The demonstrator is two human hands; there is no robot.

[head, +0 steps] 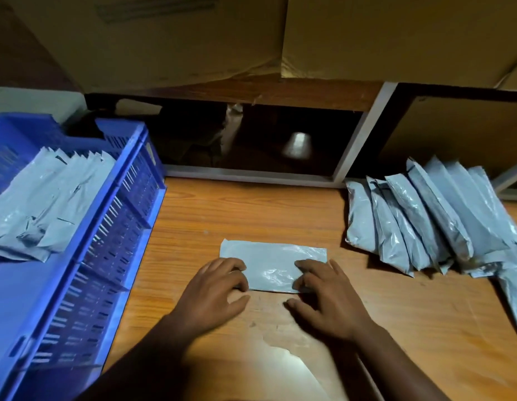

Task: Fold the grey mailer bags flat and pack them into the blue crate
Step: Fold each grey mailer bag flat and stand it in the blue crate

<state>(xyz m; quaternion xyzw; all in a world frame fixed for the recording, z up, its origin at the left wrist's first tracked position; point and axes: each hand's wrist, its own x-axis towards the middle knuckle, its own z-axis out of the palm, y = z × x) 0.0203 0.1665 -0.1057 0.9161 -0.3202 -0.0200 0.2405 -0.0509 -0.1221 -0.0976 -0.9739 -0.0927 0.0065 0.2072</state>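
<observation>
Wood-grain tabletop [280, 215] spreads under dim light, bare in the middle. Left hand [213, 287] and right hand [329, 293] press a folded grey bag [271, 264] flat, fingers lying loosely curved on its near corners. Blue crate [112, 227] with packed bags [45, 204] stands left; unfolded bags [425, 221] lean right; cardboard boxes [367, 33] behind.

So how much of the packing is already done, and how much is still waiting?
Done: a batch of folded bags lies in the crate. In hand: one bag lies flat on the table, with the left hand and right hand pressing on its near edge. Left: a row of filled bags leans at the right, not yet folded, so a good part remains.
</observation>
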